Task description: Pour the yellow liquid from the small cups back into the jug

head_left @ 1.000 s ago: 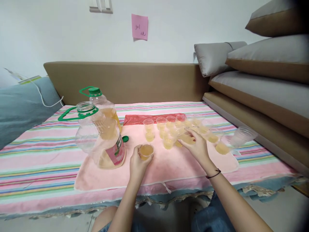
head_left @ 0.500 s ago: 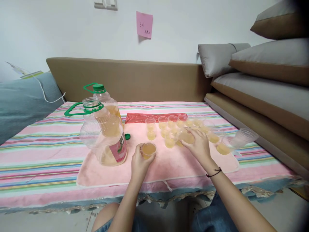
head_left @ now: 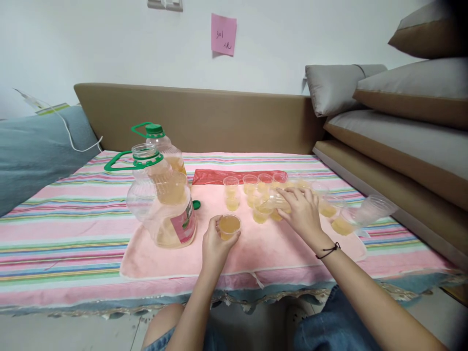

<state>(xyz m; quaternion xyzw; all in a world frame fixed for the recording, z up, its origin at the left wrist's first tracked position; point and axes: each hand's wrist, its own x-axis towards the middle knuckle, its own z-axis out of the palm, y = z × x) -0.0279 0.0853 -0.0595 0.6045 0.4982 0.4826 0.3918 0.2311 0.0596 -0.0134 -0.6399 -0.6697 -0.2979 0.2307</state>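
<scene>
My left hand (head_left: 216, 242) is wrapped round a clear plastic cup (head_left: 230, 227) of yellow drink, which stands upright, nearly full. In my right hand (head_left: 302, 207) a second plastic cup (head_left: 278, 199) lies tipped to the left. Its rim is over a cup of pale yellow drink (head_left: 260, 214) on the pink mat (head_left: 241, 261). Several more plastic cups (head_left: 231, 195) holding some drink stand behind and around it, partly hidden by my right hand. A large open bottle (head_left: 161, 209) with a green handle and a little drink stands left of my left hand.
Behind the open bottle is a second bottle (head_left: 154, 129) with its green cap on. A loose green cap (head_left: 196, 204) lies beside it. Red plastic film (head_left: 208, 177) lies at the back. At right are nested cups (head_left: 376, 209) on their side and piled cushions (head_left: 395, 131).
My right hand has tipped its cup further to the left, over the cup on the mat. My left hand still holds its cup. The view has shifted slightly.
</scene>
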